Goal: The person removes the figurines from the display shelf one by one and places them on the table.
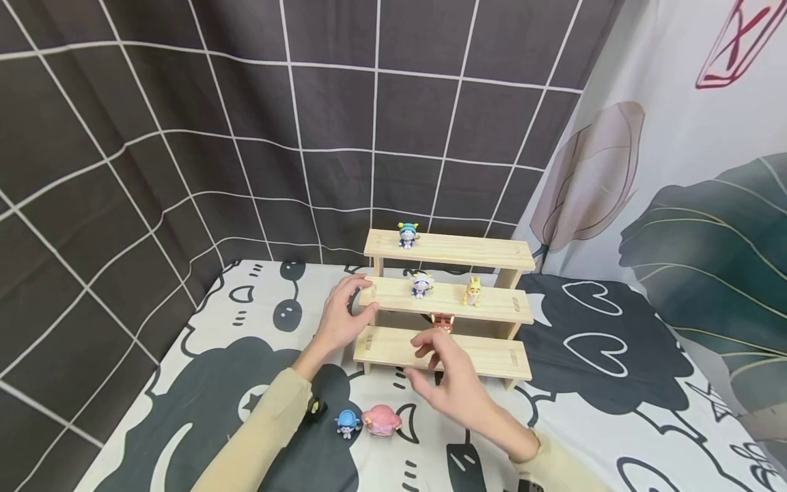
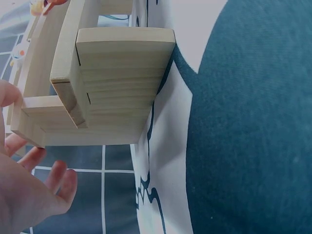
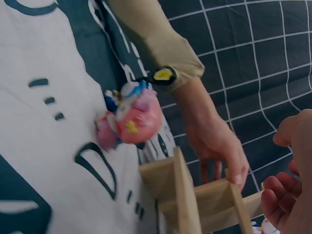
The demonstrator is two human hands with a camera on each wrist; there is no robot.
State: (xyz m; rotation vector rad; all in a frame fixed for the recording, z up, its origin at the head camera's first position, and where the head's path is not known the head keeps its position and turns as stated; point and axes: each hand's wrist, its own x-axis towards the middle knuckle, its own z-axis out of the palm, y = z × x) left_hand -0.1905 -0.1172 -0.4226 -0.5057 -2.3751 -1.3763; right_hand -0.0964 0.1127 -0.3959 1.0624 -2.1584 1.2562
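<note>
My left hand (image 1: 347,316) grips the left end of the middle board of a three-step wooden display shelf (image 1: 393,347), thumb at the front edge. Loosely curled and holding nothing visible, my right hand (image 1: 451,383) hovers before the lowest board. Just beyond its fingertips is a reddish-brown figurine (image 1: 442,320), partly hidden by that hand. The middle step carries a white-and-blue figurine (image 1: 421,285) and a yellow figurine (image 1: 472,292). On the top step stands a figurine with a teal hat (image 1: 407,236).
Before the shelf, on the patterned cloth (image 1: 492,424), are a pink figurine (image 1: 381,419), a blue-hatted figurine (image 1: 348,423) and a small black-and-yellow item (image 1: 316,408) beside my left sleeve. A dark grid-patterned curtain (image 1: 332,109) hangs behind; a leaf-print curtain (image 1: 695,225) hangs at right.
</note>
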